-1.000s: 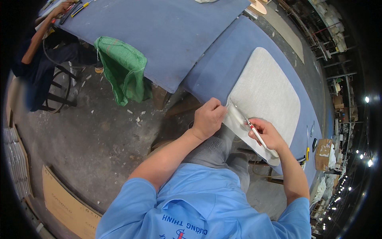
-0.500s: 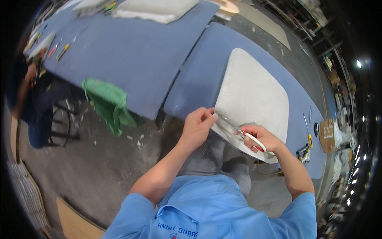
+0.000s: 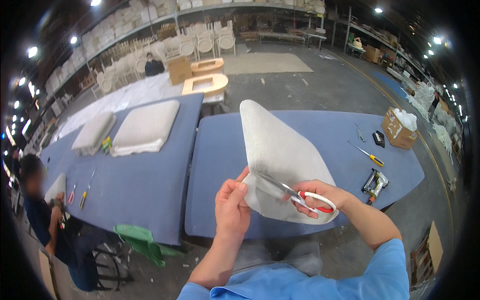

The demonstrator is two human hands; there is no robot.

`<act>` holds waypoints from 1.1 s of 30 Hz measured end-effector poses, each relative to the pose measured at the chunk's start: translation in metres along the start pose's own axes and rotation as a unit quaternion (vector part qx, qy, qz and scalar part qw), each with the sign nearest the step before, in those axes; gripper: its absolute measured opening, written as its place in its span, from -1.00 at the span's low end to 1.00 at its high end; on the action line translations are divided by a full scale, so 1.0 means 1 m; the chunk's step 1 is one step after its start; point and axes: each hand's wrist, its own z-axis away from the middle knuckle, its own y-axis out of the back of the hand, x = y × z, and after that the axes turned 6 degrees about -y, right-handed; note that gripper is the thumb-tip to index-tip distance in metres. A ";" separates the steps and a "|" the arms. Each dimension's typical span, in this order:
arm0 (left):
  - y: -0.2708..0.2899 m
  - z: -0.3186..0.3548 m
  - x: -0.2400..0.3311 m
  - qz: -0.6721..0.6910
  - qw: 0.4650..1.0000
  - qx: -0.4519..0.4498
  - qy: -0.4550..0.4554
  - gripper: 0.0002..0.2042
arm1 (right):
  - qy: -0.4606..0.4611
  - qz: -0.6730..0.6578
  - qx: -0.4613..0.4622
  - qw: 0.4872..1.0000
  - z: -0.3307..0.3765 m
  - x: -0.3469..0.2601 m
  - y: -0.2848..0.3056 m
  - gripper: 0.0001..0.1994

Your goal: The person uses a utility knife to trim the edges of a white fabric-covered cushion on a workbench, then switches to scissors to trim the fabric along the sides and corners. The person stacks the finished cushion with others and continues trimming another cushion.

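Observation:
A light grey fabric-covered seat pad (image 3: 285,145) is tilted up over the blue-topped table in front of me. My left hand (image 3: 233,205) pinches the fabric edge at its left side between thumb and fingers. In my right hand (image 3: 320,197) is a pair of scissors (image 3: 280,186) with red and white handles, my fingers through the loops. The blades lie along the pad's underside fabric, tips close to my left fingertips. Whether the blades have fabric between them I cannot make out.
On the blue table (image 3: 215,165) to the right lie a staple gun (image 3: 375,184), a yellow-handled screwdriver (image 3: 375,160), a black tool (image 3: 379,138) and a cardboard box (image 3: 400,131). Finished-looking pads (image 3: 145,127) rest on the left table. A co-worker (image 3: 42,215) sits at its left, near a green cloth (image 3: 140,240).
The view has tilted up, bringing in more of the hall. The pad is now tipped up more steeply. My left hand still pinches its edge, and the scissors remain in my right hand.

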 end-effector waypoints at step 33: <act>-0.142 -0.072 -0.083 -0.286 0.914 -0.052 -0.282 -0.84 | 0.243 -0.051 0.086 0.965 0.040 0.003 0.059 -0.48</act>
